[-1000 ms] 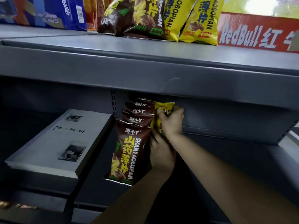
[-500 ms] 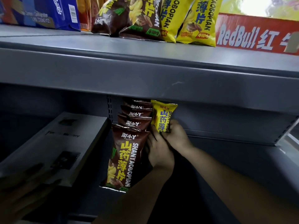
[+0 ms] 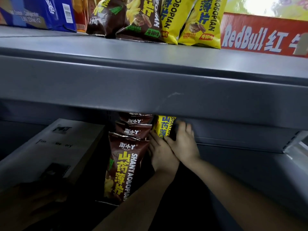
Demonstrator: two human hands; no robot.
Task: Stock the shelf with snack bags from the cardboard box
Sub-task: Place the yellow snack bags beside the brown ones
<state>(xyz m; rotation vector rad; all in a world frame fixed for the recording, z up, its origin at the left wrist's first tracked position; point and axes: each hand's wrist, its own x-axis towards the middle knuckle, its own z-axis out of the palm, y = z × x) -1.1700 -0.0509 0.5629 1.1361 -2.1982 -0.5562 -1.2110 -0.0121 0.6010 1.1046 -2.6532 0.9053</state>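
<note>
On the lower shelf a row of several brown snack bags [image 3: 126,164] stands upright, one behind the other. A yellow snack bag [image 3: 164,128] stands just right of the row, its top hidden by the upper shelf's front edge [image 3: 150,90]. My right hand [image 3: 183,142] grips the yellow bag from its right side. Between the brown row and the yellow bag my left hand [image 3: 162,155] lies with straight fingers pressed against the brown bags. The cardboard box is not in view.
The upper shelf carries brown bags [image 3: 133,19], yellow bags [image 3: 200,22], a red Red Bull carton [image 3: 266,37] and a blue carton [image 3: 41,12]. A white flat box [image 3: 50,147] lies left of the brown row. A dark blurred shape fills the bottom left.
My right hand has slid from the yellow bag's top down to its right side. The bag now stands upright beside the brown row. My left hand stays against the brown bags.
</note>
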